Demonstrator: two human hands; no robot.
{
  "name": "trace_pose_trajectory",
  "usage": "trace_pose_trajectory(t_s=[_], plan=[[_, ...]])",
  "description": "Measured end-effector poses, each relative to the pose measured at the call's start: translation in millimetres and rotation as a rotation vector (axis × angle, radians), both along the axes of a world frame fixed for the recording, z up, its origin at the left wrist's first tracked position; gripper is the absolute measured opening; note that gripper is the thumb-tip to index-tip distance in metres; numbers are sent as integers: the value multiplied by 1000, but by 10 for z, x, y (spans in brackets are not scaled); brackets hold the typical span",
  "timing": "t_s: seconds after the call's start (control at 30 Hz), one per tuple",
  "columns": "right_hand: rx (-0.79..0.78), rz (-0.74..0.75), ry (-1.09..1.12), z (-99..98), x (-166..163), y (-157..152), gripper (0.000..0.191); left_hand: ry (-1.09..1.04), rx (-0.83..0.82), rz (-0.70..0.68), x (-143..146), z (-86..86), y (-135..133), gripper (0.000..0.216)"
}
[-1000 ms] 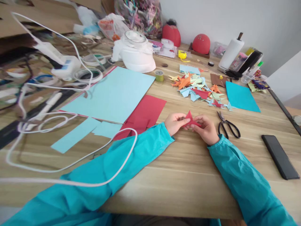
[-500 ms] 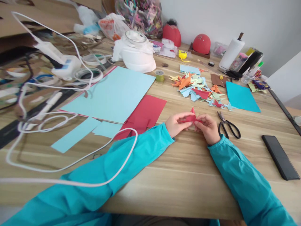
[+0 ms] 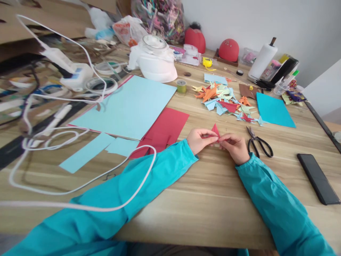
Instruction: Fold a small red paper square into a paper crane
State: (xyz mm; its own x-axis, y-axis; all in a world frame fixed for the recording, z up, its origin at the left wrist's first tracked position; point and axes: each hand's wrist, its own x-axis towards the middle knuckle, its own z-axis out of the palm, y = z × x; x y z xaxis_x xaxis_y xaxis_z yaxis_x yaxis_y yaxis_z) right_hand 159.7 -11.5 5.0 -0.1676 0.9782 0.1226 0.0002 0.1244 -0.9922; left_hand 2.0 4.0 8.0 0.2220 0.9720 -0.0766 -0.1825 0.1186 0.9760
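Between my hands is a small piece of folded red paper (image 3: 215,130), one pointed tip rising above my fingers. My left hand (image 3: 200,140) pinches its left side between thumb and fingers. On the right, my right hand (image 3: 234,145) grips the lower right part with thumb and forefinger. The fingers cover much of the folded shape. Black-handled scissors (image 3: 258,141) lie just right of my right hand. Beyond both hands spreads a pile of folded paper cranes (image 3: 226,101) in orange, blue, green, yellow and red.
Light blue sheets (image 3: 133,106) and red paper (image 3: 174,124) lie to the left, beside cut blue strips (image 3: 85,153). A white cable (image 3: 133,195) loops over my left sleeve. A phone (image 3: 318,179) rests at right, with a bright blue pad (image 3: 275,110) behind it. A thread spool (image 3: 181,86) stands farther back.
The red paper has turned in my fingers: its tip now leans a little left and looks wider. My right fingers have closed nearer the left hand at its lower edge.
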Motion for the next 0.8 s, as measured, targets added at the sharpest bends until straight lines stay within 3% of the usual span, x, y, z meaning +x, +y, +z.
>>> trace_pose_trajectory(t_s=[0.17,0.6,0.8], plan=[[-73,-51,18,-1,-11,-1,27,-8,18,50,9,-31,2,22],[-84,17,-16,29,15,-10,28,-15,32,102,-4,-70,31,27],[-72,-32,-91,11,-13,1,31,35,70,86,-2,-50,18,23]])
